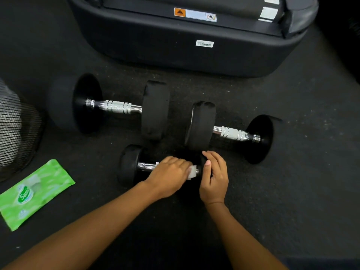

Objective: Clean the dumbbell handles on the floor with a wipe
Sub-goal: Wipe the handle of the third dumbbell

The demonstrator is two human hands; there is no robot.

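I have my left hand [169, 173] clamped round the wipe [192, 172] on the small dumbbell [130, 164] handle, six o'clock on the floor; my right hand [214, 179] grips its right weight; the wipe pack [33, 193] lies at eight o'clock.

Floor [292, 191] bears dumbbells [115, 107], wipes pack [35, 193], mesh basket [15, 129].

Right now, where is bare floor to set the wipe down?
Bare floor lies right of the right large dumbbell, and between the green wipes pack and the small dumbbell. Crowded: the middle, where the left large dumbbell closes in too.
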